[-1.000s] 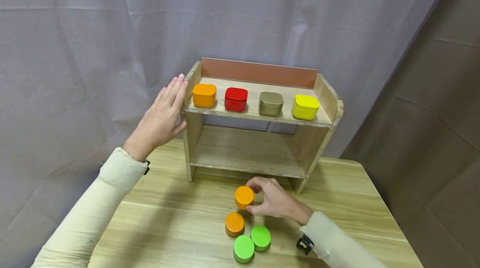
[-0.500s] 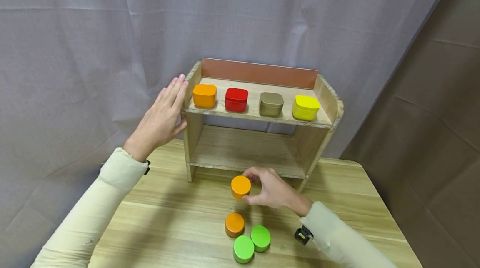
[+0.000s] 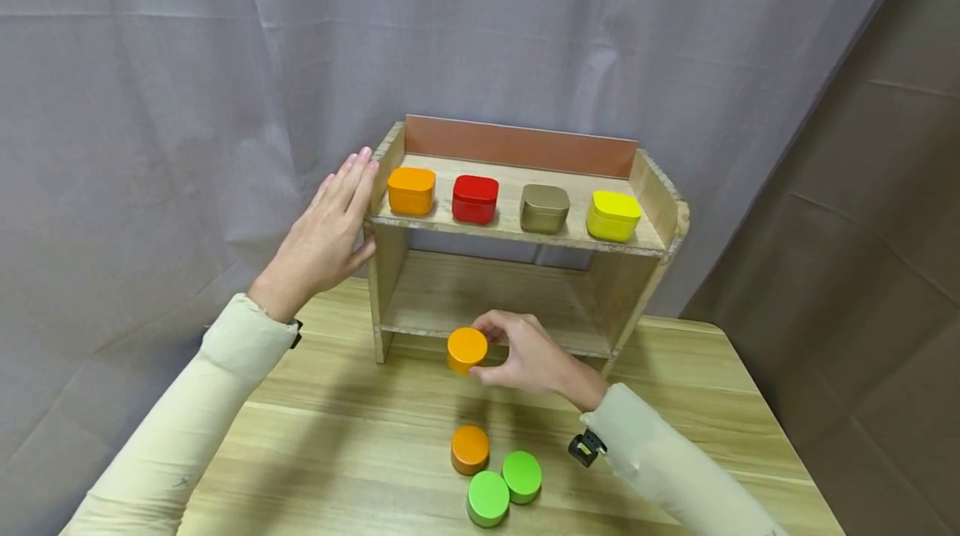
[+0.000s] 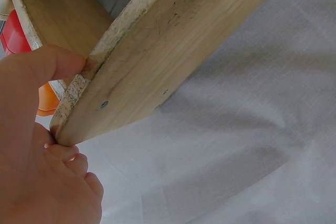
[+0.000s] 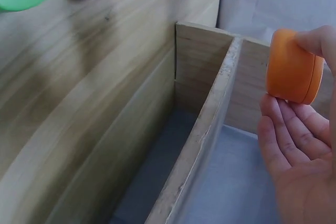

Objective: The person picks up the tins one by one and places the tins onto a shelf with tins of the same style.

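My right hand (image 3: 525, 353) holds an orange round lidded container (image 3: 467, 350) between thumb and fingers, raised in front of the wooden shelf's lower board (image 3: 502, 298). In the right wrist view the container (image 5: 294, 66) is turned on its side, with a lid seam showing. My left hand (image 3: 322, 236) rests against the shelf's left side panel (image 3: 386, 269), fingers straight. From the left wrist, the thumb (image 4: 63, 64) touches the panel's front edge. Another orange round container (image 3: 470, 449) stands on the table, close to two green ones, one (image 3: 522, 476) behind the other (image 3: 488, 498).
Along the upper board stand an orange (image 3: 411, 191), a red (image 3: 475, 199), an olive (image 3: 544, 207) and a yellow squarish container (image 3: 613, 215). A brown strip (image 3: 517, 144) backs that board. Grey curtain (image 3: 480, 27) hangs behind the table (image 3: 360, 428).
My right hand has lifted the orange round container from the table and carried it forward and slightly left, toward the shelf. The left hand stays where it was.
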`<state>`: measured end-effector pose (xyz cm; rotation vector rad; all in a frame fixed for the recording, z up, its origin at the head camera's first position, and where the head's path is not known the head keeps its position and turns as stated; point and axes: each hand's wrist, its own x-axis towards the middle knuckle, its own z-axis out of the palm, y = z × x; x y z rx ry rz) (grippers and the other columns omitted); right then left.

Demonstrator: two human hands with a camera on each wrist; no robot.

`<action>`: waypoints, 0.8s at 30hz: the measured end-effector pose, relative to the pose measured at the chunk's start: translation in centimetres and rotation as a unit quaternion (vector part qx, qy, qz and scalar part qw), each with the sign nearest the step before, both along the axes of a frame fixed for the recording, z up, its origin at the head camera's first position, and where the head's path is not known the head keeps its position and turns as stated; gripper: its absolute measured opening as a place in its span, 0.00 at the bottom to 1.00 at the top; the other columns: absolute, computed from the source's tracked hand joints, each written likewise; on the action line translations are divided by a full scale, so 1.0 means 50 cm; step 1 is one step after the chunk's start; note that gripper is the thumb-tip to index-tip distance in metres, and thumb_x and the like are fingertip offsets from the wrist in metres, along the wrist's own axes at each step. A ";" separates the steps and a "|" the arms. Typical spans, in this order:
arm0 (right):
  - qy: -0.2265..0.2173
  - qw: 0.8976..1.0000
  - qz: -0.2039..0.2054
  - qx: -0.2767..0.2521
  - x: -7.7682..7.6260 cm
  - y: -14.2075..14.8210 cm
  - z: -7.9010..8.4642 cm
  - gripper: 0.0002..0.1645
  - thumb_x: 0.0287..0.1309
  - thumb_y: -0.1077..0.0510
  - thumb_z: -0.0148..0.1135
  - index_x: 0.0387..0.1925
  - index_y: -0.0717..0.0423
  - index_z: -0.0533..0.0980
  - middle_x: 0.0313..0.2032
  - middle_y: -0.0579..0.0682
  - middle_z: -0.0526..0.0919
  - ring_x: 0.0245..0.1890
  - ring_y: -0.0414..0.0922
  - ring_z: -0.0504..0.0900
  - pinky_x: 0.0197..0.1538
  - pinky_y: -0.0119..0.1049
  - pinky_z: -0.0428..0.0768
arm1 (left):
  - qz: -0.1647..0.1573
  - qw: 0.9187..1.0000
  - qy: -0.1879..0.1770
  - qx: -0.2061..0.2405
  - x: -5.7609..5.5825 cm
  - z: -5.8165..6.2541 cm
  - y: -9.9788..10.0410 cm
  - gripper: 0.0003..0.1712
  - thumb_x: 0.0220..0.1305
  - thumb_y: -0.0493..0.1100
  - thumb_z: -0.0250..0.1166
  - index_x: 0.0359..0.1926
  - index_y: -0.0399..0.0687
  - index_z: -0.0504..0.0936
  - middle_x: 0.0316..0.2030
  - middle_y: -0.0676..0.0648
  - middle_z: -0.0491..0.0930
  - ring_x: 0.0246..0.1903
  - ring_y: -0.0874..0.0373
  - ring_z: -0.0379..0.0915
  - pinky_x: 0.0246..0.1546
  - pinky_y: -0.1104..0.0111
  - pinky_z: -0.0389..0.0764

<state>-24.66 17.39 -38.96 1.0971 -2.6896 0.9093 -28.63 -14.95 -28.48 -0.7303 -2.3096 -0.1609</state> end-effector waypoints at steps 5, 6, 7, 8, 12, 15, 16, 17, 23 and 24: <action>0.006 1.000 -0.003 0.003 -0.014 -0.021 0.002 0.29 0.41 0.46 0.76 0.47 0.47 0.76 0.42 0.38 0.83 0.40 0.33 0.81 0.46 0.29 0.83 | 0.001 1.000 -0.004 0.001 -0.001 0.001 0.001 0.57 0.54 0.42 0.65 0.77 0.41 0.40 0.78 0.42 0.37 0.77 0.46 0.40 0.74 0.47 0.54; 0.004 1.000 -0.002 0.004 -0.016 -0.027 0.002 0.29 0.41 0.46 0.76 0.47 0.48 0.76 0.42 0.38 0.83 0.40 0.33 0.81 0.47 0.29 0.83 | 0.001 1.000 -0.005 0.002 -0.001 0.001 0.001 0.57 0.54 0.42 0.65 0.77 0.41 0.40 0.78 0.42 0.37 0.77 0.46 0.40 0.74 0.48 0.53; 0.001 1.000 0.000 0.003 -0.018 -0.032 0.002 0.30 0.41 0.46 0.76 0.47 0.48 0.76 0.42 0.38 0.83 0.41 0.33 0.81 0.47 0.28 0.83 | 0.000 1.000 -0.006 0.002 -0.001 0.001 0.000 0.57 0.54 0.42 0.65 0.77 0.41 0.40 0.78 0.42 0.37 0.77 0.46 0.39 0.75 0.48 0.53; -0.001 1.000 0.001 0.003 -0.020 -0.038 0.002 0.30 0.42 0.46 0.76 0.48 0.49 0.76 0.42 0.39 0.83 0.41 0.33 0.81 0.47 0.28 0.83 | 0.000 1.000 -0.006 0.002 -0.001 0.000 0.000 0.57 0.54 0.42 0.65 0.76 0.41 0.40 0.78 0.42 0.38 0.77 0.46 0.39 0.75 0.48 0.53; -0.002 1.000 0.011 0.001 -0.030 -0.061 0.000 0.30 0.43 0.46 0.75 0.49 0.49 0.75 0.43 0.40 0.83 0.41 0.34 0.81 0.47 0.28 0.83 | 0.002 1.000 -0.007 0.002 0.000 0.001 -0.001 0.56 0.54 0.42 0.65 0.77 0.41 0.40 0.78 0.42 0.37 0.77 0.46 0.39 0.74 0.48 0.53; 0.003 1.000 0.017 -0.004 -0.040 -0.079 -0.004 0.30 0.43 0.46 0.74 0.49 0.50 0.76 0.43 0.41 0.83 0.41 0.34 0.82 0.47 0.29 0.83 | 0.004 1.000 -0.005 0.002 0.000 0.001 -0.001 0.56 0.54 0.42 0.65 0.77 0.41 0.40 0.78 0.42 0.37 0.77 0.45 0.40 0.74 0.47 0.54; 0.004 1.000 0.016 -0.007 -0.043 -0.085 -0.005 0.30 0.43 0.46 0.74 0.48 0.50 0.76 0.43 0.41 0.83 0.41 0.35 0.82 0.46 0.29 0.84 | 0.005 1.000 -0.006 0.002 -0.001 0.001 -0.001 0.56 0.54 0.42 0.65 0.77 0.41 0.40 0.78 0.42 0.37 0.77 0.46 0.40 0.74 0.48 0.54; 0.005 1.000 0.016 -0.010 -0.047 -0.091 -0.007 0.30 0.44 0.46 0.74 0.48 0.51 0.76 0.43 0.41 0.83 0.40 0.35 0.82 0.46 0.30 0.84 | 0.004 1.000 -0.006 0.002 -0.001 0.001 -0.001 0.56 0.54 0.42 0.65 0.77 0.41 0.40 0.78 0.42 0.38 0.77 0.46 0.40 0.74 0.48 0.54; 0.000 1.000 -0.002 -0.025 -0.069 -0.123 -0.017 0.29 0.44 0.46 0.74 0.48 0.50 0.76 0.41 0.41 0.84 0.38 0.35 0.83 0.43 0.27 0.83 | 0.002 1.000 -0.005 0.003 -0.001 0.000 0.000 0.56 0.54 0.41 0.64 0.76 0.41 0.40 0.78 0.43 0.37 0.77 0.46 0.40 0.75 0.48 0.53; 0.000 1.000 -0.007 -0.027 -0.073 -0.128 -0.020 0.28 0.44 0.46 0.74 0.47 0.50 0.76 0.41 0.42 0.84 0.38 0.35 0.83 0.43 0.27 0.83 | 0.003 1.000 -0.004 0.003 -0.001 0.000 0.000 0.56 0.54 0.41 0.64 0.76 0.41 0.40 0.78 0.43 0.37 0.77 0.46 0.40 0.75 0.48 0.53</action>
